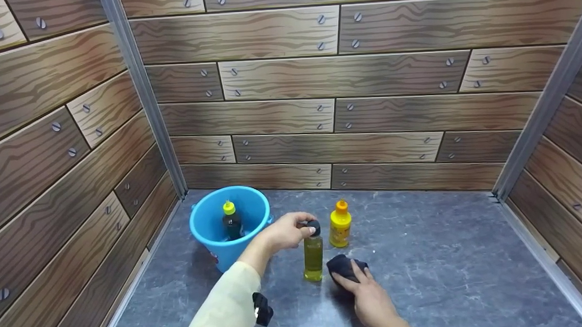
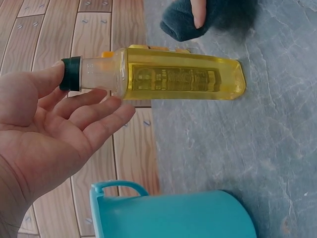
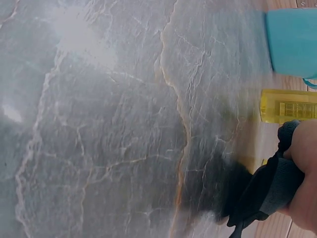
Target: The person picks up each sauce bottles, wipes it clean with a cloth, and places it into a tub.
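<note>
The grey marbled floor (image 1: 423,256) of the booth is boxed in by wood-print wall panels (image 1: 336,78). In the back left corner sits a blue bucket (image 1: 210,226) with a dark bottle (image 1: 231,220) topped by a yellow-green cap standing inside it. Just right of the bucket stands a clear bottle of yellow liquid (image 1: 313,253), upright on the floor. The left hand (image 1: 284,231) reaches over from the bucket side; its fingers are loose and nearly straight, with the fingertips and thumb touching the bottle's dark cap (image 1: 314,226). Behind it, close by, stands a small yellow bottle (image 1: 340,225) with an orange cap. The right hand (image 1: 368,297) lies flat with fingers spread, pressing a dark cloth (image 1: 342,265) onto the floor just beside the clear bottle.
</note>
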`<action>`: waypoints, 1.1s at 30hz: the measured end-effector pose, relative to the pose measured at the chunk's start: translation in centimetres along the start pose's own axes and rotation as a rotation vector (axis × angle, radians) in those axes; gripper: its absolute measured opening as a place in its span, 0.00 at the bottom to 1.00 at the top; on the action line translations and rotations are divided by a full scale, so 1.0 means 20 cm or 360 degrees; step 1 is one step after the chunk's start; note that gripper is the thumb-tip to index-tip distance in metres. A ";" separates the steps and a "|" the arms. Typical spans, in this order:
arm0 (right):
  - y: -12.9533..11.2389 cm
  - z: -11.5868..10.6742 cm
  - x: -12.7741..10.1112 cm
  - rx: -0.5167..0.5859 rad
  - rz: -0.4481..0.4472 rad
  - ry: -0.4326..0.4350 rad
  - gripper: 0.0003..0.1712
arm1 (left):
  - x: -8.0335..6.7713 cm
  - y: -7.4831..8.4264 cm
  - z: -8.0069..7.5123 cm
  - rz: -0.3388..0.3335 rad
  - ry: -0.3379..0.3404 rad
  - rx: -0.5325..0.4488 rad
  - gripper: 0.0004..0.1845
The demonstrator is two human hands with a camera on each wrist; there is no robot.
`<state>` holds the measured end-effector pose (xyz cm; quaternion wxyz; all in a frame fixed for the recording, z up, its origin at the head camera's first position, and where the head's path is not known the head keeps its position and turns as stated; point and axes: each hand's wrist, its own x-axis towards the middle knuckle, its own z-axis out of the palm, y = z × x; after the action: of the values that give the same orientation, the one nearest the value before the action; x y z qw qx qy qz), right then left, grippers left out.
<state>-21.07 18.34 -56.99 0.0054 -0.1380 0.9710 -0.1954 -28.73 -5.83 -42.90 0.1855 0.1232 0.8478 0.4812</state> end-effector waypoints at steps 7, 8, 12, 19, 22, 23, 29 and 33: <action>-0.01 -0.02 -0.03 0.0028 -0.0058 0.0131 0.44 | -0.01 -0.01 0.01 0.0042 0.0008 -0.0050 0.21; -0.01 -0.02 -0.03 0.0029 -0.0059 0.0140 0.43 | -0.01 0.00 0.01 0.0056 0.0024 -0.0061 0.21; -0.01 -0.02 -0.03 0.0024 -0.0055 0.0136 0.42 | -0.01 0.00 0.04 0.0098 0.0126 -0.0098 0.21; -0.01 -0.02 -0.04 0.0010 -0.0039 0.0145 0.43 | 0.00 0.02 0.09 0.0030 0.0411 -0.0099 0.21; -0.02 -0.02 -0.04 0.0016 -0.0036 0.0145 0.43 | 0.00 0.03 0.10 0.0005 0.0503 -0.0081 0.19; -0.02 -0.02 -0.04 0.0018 -0.0032 0.0142 0.43 | 0.01 0.03 0.10 -0.0002 0.0521 -0.0075 0.18; -0.02 -0.03 -0.04 0.0042 -0.0023 0.0140 0.42 | 0.02 0.02 0.10 -0.0003 0.0543 -0.0087 0.12; -0.03 -0.03 -0.04 0.0038 -0.0033 0.0169 0.42 | 0.02 0.01 0.09 0.0062 0.0493 -0.0093 0.09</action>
<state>-20.24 18.32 -56.30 -0.0465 -0.1374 0.9660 -0.2142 -28.40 -4.20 -43.67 0.0469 0.0585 0.8494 0.5224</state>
